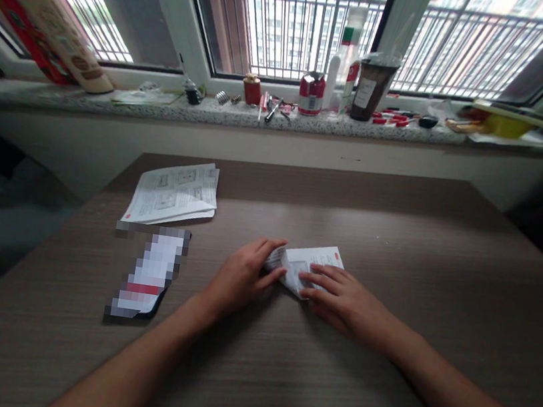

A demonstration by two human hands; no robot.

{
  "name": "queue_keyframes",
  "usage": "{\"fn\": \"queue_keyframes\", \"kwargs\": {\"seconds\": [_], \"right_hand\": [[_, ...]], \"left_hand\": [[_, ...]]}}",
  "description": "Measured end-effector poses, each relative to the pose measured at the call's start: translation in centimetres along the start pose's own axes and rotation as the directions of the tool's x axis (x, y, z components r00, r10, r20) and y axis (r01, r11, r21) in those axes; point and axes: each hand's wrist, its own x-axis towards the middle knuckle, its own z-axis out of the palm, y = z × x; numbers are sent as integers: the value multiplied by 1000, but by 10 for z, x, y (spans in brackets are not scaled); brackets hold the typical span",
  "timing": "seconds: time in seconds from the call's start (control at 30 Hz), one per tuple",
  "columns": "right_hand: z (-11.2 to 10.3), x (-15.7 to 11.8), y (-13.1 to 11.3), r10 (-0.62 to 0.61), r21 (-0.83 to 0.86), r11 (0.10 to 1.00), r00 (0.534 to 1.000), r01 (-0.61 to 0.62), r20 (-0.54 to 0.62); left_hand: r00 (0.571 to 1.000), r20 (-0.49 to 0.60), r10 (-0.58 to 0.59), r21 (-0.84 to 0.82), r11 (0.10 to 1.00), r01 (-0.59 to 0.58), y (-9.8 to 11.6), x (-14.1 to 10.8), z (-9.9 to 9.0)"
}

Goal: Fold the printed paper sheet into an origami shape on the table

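Observation:
A small folded sheet of printed paper [299,267] lies on the brown table [416,251] between my hands. My left hand [248,269] pinches its left end, where a flap is raised and bent over, with the thumb below and the fingers above. My right hand [339,297] rests on the paper's right part, its fingers stretched out and slightly spread, pressing it down. Part of the sheet is hidden under the right fingers. Printed text, a grey picture and a small red mark show on its upper face.
Left of my hands lie a stack of printed sheets [176,193] and a phone [150,274], blurred by pixelation. Along the stone windowsill [148,105] stand a red can [311,93], a dark cup [370,89], a bottle [344,65], a yellow container [508,122] and small tools.

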Motion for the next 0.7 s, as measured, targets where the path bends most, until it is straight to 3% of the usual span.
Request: {"fn": "queue_keyframes", "kwargs": {"seconds": [0.13,0.4,0.7], "right_hand": [[0,0,-1,1,7,1000,1000,-1,10],[-1,2,-5,7,22,1000,1000,-7,9],[1,-4,-1,0,-18,1000,1000,1,21]], "left_hand": [[999,-26,-19,13,1000,19,2,3,3],[994,-65,91,185,980,-78,0,6,10],[976,102,193,267,940,-214,14,-1,0]]}}
